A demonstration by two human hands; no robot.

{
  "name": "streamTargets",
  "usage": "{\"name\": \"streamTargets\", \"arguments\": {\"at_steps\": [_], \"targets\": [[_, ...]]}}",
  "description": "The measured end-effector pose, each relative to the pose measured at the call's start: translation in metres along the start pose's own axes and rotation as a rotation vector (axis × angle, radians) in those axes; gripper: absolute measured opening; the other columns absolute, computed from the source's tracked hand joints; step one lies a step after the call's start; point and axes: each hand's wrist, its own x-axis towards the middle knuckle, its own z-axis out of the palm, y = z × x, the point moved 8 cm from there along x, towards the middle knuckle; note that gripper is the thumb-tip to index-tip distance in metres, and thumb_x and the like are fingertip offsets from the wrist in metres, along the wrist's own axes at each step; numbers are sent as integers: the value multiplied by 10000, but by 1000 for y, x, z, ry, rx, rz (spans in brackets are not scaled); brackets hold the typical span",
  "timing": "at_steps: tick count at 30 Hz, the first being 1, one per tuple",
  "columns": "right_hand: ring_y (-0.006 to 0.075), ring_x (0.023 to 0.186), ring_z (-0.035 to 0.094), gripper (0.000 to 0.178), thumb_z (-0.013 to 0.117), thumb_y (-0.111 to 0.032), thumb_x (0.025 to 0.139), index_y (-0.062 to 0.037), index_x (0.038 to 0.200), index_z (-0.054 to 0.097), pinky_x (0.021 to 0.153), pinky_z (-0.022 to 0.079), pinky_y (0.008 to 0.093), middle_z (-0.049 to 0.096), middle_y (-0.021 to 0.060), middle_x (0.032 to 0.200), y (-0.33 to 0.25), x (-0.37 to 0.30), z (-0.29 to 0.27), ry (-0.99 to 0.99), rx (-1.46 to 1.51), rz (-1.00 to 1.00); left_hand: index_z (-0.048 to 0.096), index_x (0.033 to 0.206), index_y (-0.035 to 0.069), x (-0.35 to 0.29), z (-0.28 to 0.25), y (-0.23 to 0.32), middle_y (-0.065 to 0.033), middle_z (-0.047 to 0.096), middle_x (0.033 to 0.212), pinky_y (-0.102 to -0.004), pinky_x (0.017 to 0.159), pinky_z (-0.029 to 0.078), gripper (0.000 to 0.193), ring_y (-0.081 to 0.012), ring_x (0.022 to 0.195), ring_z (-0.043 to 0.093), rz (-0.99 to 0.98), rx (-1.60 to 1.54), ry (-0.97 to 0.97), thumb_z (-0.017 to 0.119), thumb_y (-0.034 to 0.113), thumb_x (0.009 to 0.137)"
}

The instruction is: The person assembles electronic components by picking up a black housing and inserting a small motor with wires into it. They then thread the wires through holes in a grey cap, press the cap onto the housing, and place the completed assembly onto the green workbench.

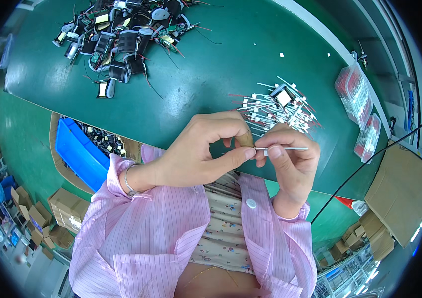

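Observation:
Close to the table's front edge, my two hands meet over a thin white rod-like piece (294, 148) with a small white tab on it. My right hand (295, 161) pinches it between thumb and fingers, and its straight end sticks out to the right. The thumb and index finger of my left hand (211, 146) close on its left end; a tan cover sits on one of those fingers. Just beyond lies a loose pile of similar thin pieces (290, 116) with red and white wires. On that pile rests a small dark unit with a pale square pad (284, 98).
A heap of black units with wires (126, 39) covers the far left of the green table (211, 64). Clear plastic packs of red-and-white pieces (354, 94) stand at the right edge. Below the table's left edge, a blue bin (79, 154) sits in a carton with small dark parts (102, 141).

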Motion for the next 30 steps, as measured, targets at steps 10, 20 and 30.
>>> {"name": "streamTargets", "arguments": {"at_steps": [10, 20, 30], "targets": [[207, 830, 675, 222, 656, 123, 784, 103, 1002, 620, 634, 571, 274, 653, 159, 949, 5, -8, -4, 114, 31, -5, 650, 780, -6, -4, -9, 15, -77, 579, 778, -285, 580, 465, 74, -177, 676, 589, 162, 156, 216, 657, -38, 714], [212, 802, 666, 225, 691, 128, 744, 102, 962, 640, 635, 578, 295, 645, 179, 922, 4, -10, -2, 142, -66, 4, 660, 775, -18, -7, -8, 7, -68, 593, 796, -264, 562, 456, 83, -138, 676, 577, 121, 46, 184, 675, -52, 701], [183, 768, 606, 176, 715, 99, 708, 51, 871, 670, 670, 461, 278, 659, 130, 855, 1, -13, -3, 160, -239, -35, 670, 789, -33, -8, -3, 6, -95, 597, 825, -262, 585, 437, 70, -148, 692, 560, 100, -7, 179, 670, -40, 720]]}}
